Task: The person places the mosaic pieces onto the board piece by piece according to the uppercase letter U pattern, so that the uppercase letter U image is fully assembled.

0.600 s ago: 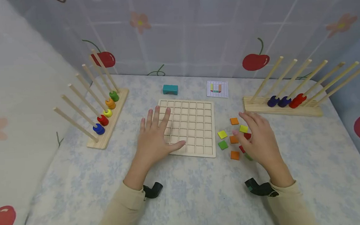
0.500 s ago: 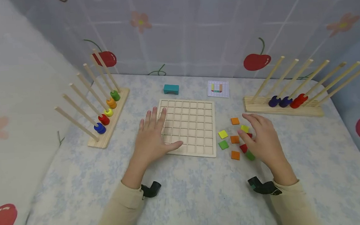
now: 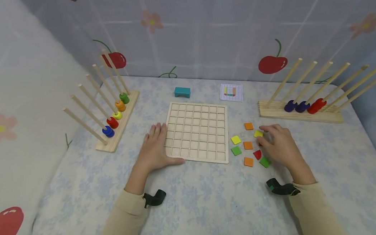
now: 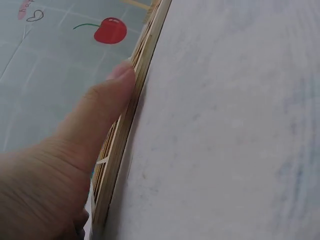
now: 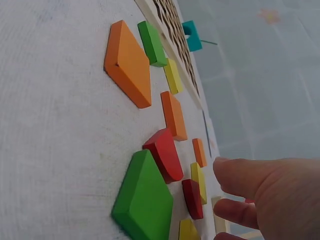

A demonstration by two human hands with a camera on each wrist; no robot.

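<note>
My left hand (image 3: 152,152) is at the near left corner of a wooden grid board (image 3: 199,132). Its fingers lie along the left side and the thumb along the front edge; in the left wrist view the thumb (image 4: 97,115) touches the board's rim (image 4: 119,145). Over the right part of the loose tiles, my right hand (image 3: 280,147) has its thumb and forefinger apart, close to a yellow tile (image 3: 258,133). The right wrist view shows a rounded red tile (image 5: 192,199) beside that yellow one, near the fingertips, with nothing held.
Orange (image 3: 248,145), yellow (image 3: 236,139), green (image 3: 236,151) and red (image 3: 257,154) tiles lie right of the board. Behind stand a teal block (image 3: 182,92) and a pattern card (image 3: 231,93). Peg racks with coloured beads flank the table, left (image 3: 124,125) and right (image 3: 304,117).
My left hand has drawn back from over the board to its corner. My right hand has shifted right, its thumb and forefinger nearer each other, uncovering red and green tiles.
</note>
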